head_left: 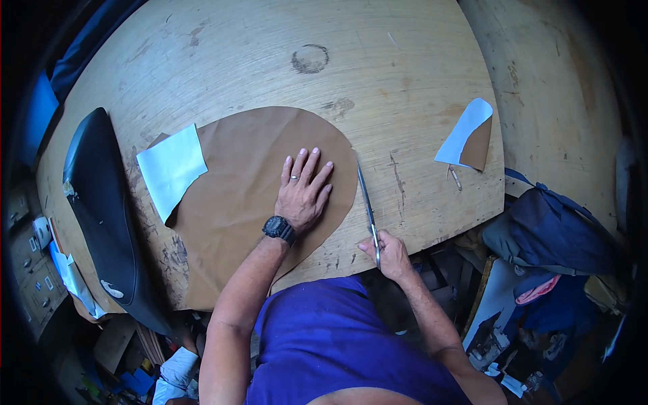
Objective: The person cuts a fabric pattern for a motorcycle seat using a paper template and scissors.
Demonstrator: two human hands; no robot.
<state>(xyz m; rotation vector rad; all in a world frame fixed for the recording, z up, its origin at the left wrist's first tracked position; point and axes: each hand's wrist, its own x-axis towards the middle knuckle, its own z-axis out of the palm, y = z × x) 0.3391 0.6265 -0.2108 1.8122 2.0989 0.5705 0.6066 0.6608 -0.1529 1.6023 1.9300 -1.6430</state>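
Observation:
A large brown sheet (236, 175), which looks like leatherette, lies on the table with a rounded far edge. My left hand (304, 196) rests flat on it with the fingers spread, a ring on one finger and a black watch on the wrist. At the table's front edge, my right hand (388, 258) grips a pair of scissors (368, 206). The long blades point away from me, and their tips are close to the sheet's right edge. On the left, a corner of the sheet appears folded over or overlaid, with white backing (172, 169) facing up.
A black motorcycle seat (104, 209) lies along the left of the wooden table (418, 88). A small white-and-brown offcut (469, 135) sits at the right, near a short thin stick (455, 179). Beyond the right edge is a dark bag (550, 229).

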